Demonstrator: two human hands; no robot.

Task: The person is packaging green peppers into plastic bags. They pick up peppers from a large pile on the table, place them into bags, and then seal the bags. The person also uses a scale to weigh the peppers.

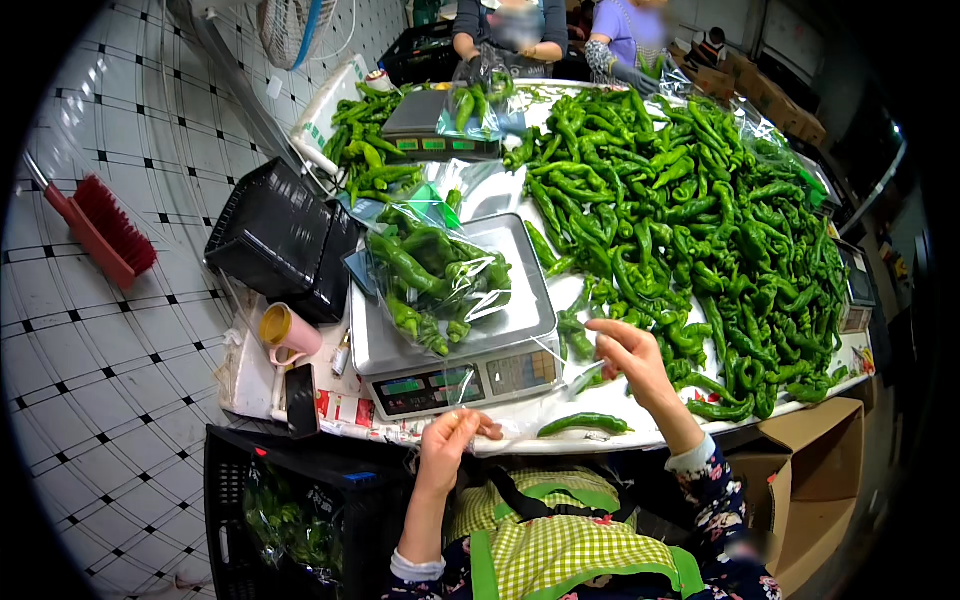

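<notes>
A clear plastic bag of green peppers (pixel 427 262) lies on the metal pan of a digital scale (pixel 517 247), its loose open end reaching towards me. My left hand (pixel 450 442) pinches thin clear plastic at the table's front edge. At the right of the scale, my right hand (pixel 637 364) has its index finger extended and its other fingers curled; a fold of the plastic runs up to them and appears gripped there. One single green pepper (pixel 585 424) rests on the white tabletop between my hands. Loose peppers (pixel 675 217) are heaped beyond my right hand.
Left of the scale are a black plastic crate (pixel 270 232), a pink mug (pixel 289 334) and a phone (pixel 301 401). A second scale (pixel 420 124) stands farther back, near two people. Below are a black crate (pixel 225 510) holding bagged peppers and an open cardboard box (pixel 817 480).
</notes>
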